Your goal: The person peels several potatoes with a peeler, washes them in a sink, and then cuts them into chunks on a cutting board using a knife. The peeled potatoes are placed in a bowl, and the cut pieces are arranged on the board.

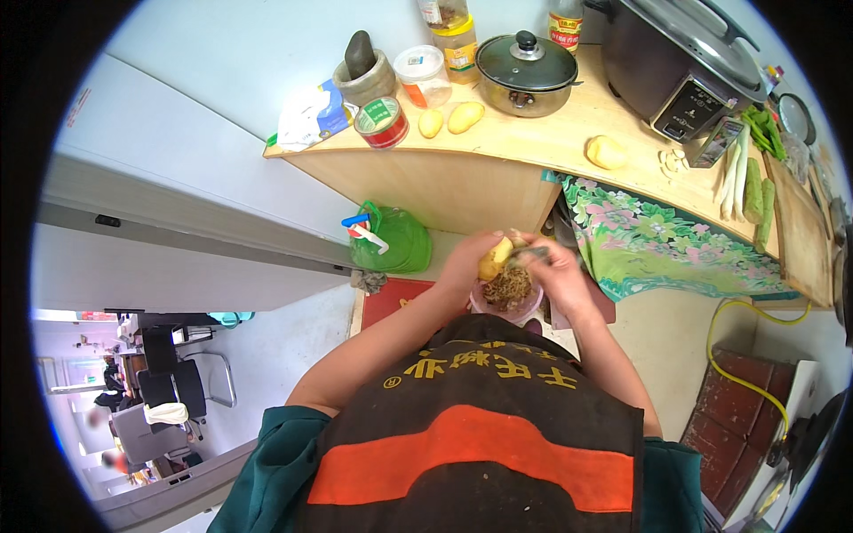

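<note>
My left hand (470, 261) grips a potato (496, 260), whose surface looks partly pale and partly brown. Close against its right side, my right hand (554, 266) is closed on a small tool (533, 253), blurred, perhaps a peeler; the fingers cover most of it. Directly below both hands stands a pinkish plastic bin (508, 316) holding a heap of brown peelings (510, 288). On the wooden counter beyond lie two peeled-looking potatoes, one small (430, 123) and one longer (466, 118), and another potato (606, 152) farther right.
Along the counter (520, 143) stand a stone mortar (368, 78), a lidded pot (526, 73), a large electric cooker (686, 60), a phone (717, 142) and green vegetables (753, 190). A green plastic jug (393, 241) is on the floor at left. A floral curtain (653, 233) hangs below the counter.
</note>
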Demonstrator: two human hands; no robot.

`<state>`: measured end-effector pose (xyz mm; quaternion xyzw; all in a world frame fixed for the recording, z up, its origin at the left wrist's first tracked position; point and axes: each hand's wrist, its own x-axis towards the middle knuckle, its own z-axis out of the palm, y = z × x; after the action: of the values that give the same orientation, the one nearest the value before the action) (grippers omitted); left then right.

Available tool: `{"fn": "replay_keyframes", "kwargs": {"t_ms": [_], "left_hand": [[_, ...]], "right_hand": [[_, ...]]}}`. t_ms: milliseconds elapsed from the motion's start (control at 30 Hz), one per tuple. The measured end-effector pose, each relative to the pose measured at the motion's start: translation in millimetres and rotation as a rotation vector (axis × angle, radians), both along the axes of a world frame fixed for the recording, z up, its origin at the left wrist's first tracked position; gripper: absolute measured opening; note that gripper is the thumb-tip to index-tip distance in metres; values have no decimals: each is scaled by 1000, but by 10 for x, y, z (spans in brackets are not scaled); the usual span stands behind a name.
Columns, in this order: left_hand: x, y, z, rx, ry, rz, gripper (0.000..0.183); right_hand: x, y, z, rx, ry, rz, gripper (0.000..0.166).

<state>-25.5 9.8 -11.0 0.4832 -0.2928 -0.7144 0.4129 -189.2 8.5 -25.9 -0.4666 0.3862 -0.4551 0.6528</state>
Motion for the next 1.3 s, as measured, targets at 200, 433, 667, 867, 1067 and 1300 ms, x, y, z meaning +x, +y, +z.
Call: {"fn": "replay_keyframes", "kwargs": {"t_ms": [200, 433, 667, 867, 1067, 1300], "left_hand": [[206, -55, 81, 195, 265, -272, 34], [165, -33, 171, -96, -128, -369, 52], [187, -62, 331, -216, -72, -551, 60], [11, 19, 199, -104, -260, -171, 47], [191, -33, 153, 267, 140, -207, 37], [103, 15, 205, 79, -103, -283, 37]], "right_hand": [[-166, -75, -248, 270, -344, 47, 8], [-26, -11, -41, 147, -83, 42, 7], [-306, -97, -257, 281, -341, 104, 4], [1, 11, -49, -189, 85, 17, 8], [-220, -71, -169, 348, -240, 54, 15], [28, 20, -17, -279, 131, 30, 10]]}}
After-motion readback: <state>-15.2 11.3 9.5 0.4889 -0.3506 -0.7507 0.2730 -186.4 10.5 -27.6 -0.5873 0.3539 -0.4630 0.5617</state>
